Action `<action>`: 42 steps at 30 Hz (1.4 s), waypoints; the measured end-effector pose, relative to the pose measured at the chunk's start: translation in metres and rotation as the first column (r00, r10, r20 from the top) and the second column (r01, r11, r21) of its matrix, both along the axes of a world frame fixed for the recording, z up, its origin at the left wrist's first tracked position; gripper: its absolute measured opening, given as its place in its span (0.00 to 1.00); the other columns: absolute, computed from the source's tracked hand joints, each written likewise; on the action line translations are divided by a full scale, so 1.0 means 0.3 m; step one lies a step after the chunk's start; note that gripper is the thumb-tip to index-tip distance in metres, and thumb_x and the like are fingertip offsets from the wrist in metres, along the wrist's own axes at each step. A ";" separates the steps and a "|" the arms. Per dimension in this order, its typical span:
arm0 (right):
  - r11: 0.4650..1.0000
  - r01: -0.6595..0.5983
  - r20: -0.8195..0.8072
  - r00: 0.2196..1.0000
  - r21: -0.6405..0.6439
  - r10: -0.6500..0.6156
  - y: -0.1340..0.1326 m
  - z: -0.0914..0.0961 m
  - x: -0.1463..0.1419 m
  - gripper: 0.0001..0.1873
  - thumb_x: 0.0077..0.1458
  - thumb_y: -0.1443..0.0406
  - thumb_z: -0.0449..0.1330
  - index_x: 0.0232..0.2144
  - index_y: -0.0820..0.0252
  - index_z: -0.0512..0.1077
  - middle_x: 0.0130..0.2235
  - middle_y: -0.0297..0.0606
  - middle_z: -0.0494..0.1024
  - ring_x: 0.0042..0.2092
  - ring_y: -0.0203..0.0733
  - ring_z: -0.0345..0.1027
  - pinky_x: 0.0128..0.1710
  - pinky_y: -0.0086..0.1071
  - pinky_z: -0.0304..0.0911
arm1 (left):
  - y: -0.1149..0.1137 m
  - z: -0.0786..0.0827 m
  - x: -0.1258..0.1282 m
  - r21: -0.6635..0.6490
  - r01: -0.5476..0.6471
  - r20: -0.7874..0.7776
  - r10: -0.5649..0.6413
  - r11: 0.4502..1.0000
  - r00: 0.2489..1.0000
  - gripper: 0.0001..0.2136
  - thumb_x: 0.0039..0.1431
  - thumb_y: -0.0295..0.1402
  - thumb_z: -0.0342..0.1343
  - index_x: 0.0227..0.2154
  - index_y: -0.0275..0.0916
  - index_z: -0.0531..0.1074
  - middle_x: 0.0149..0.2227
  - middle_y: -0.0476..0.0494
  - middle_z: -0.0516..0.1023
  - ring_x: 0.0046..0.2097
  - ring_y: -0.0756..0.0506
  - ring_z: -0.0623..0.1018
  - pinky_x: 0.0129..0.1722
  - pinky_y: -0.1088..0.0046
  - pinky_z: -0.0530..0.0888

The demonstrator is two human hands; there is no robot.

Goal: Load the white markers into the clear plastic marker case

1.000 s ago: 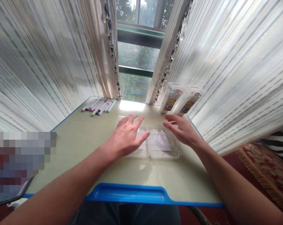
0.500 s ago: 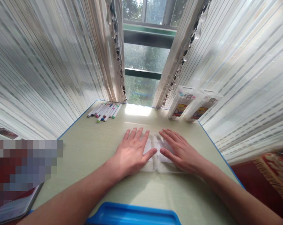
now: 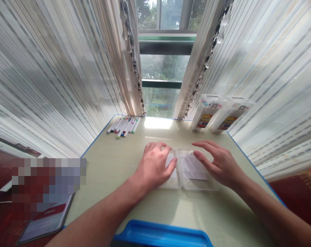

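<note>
A clear plastic case [image 3: 194, 171] lies opened flat on the pale desk [image 3: 111, 164], with white paper showing inside both halves. My left hand [image 3: 155, 166] rests on the case's left half, fingers curled over its far edge. My right hand [image 3: 221, 164] rests on the right half, fingers spread and arched, fingertips touching the plastic. Neither hand lifts anything.
Several coloured marker pens [image 3: 124, 125] lie at the desk's back left. Two clear marker boxes [image 3: 218, 115] lean on the curtain at the back right. A blue tray edge [image 3: 160, 235] runs along the front. A tablet-like device [image 3: 46, 221] sits at the left.
My right hand slid rightward off the case's middle, uncovering the paper in the right half. My left hand's fingers curled from flat. The camera tilted slightly.
</note>
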State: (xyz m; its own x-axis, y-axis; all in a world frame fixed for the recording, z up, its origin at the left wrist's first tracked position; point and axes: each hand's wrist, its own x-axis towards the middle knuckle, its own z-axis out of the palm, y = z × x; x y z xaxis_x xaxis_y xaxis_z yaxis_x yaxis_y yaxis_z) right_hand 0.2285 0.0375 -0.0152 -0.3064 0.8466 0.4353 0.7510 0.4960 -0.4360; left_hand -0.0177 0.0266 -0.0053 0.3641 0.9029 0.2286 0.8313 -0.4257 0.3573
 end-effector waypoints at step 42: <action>0.991 -0.003 -0.201 0.979 0.131 0.030 0.020 -0.016 -0.042 0.12 0.65 0.64 0.59 0.32 0.59 0.81 0.33 0.43 0.85 0.34 0.47 0.78 0.21 0.30 0.65 | 0.224 -0.028 -0.208 0.156 -0.538 -0.219 0.560 0.829 0.799 0.18 0.70 0.39 0.61 0.58 0.38 0.73 0.60 0.36 0.76 0.55 0.38 0.80 0.54 0.51 0.80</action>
State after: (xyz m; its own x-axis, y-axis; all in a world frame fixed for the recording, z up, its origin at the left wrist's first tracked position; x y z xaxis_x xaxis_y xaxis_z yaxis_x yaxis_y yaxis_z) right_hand 0.2160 0.0434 -0.0200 -0.2147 0.7746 0.5948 0.6453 0.5697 -0.5090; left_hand -0.0800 0.0938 -0.0138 -0.1330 0.9505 0.2807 0.9893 0.1101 0.0956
